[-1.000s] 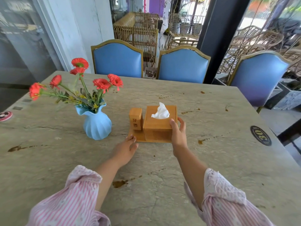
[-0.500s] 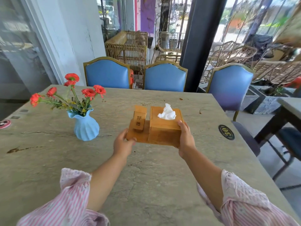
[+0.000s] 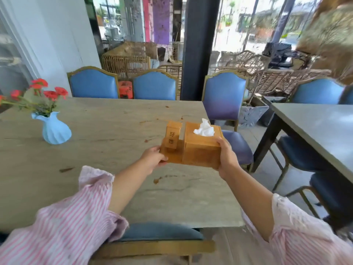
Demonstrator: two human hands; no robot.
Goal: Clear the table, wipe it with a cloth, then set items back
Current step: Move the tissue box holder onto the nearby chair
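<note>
Two hands shared one load as I watched the feed: a wooden holder [image 3: 200,153], lifted clear of the table [image 3: 95,169] and hanging over its near right part.

At the far left a blue vase [image 3: 55,129] of red flowers [image 3: 38,92] stood on the tabletop, well apart from the holder. I took it for the other item waiting to be cleared.

The left hand [image 3: 152,160] pinched the low left end of the holder's base, thumb on top and fingers curled beneath. A small toothpick box [image 3: 172,138] stood on that ledge, and I could not tell whether it was fixed down. The right hand [image 3: 226,157] gripped the near right corner of the tissue compartment, with the thumb hooked over the top edge beside the white tissue [image 3: 204,129]. A grip at each end, I judged, kept the base level so nothing tipped off.

The tabletop was pale and stone-like, with brown stains [image 3: 156,181] scattered across it, one just near of the hands. To my eye those stains were what the wiping was for.

Blue chairs [image 3: 93,85] lined the far side. A dark pillar [image 3: 196,44] rose behind them, with wicker furniture [image 3: 126,62] beyond. At the right stood a second table [image 3: 315,127], which seemed a likely spot to park the holder.
</note>
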